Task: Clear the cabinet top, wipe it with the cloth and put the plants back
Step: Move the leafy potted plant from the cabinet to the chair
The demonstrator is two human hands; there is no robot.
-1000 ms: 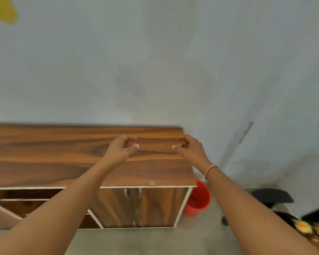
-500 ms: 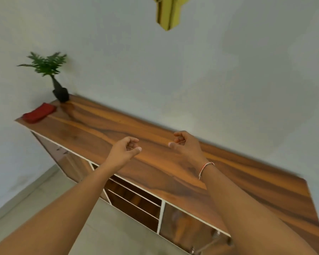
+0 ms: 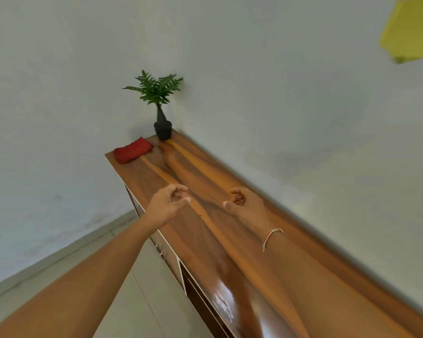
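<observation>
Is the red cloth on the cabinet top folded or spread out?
Folded. The red cloth lies as a thick, compact bundle at the far end of the cabinet top, beside the potted plant.

No readable text, labels, brands, nos. or signs anywhere. Checked the cabinet top, red cloth, plant pot, wall and the yellow obj. at upper right: all blank, no print or markings legible.
</observation>
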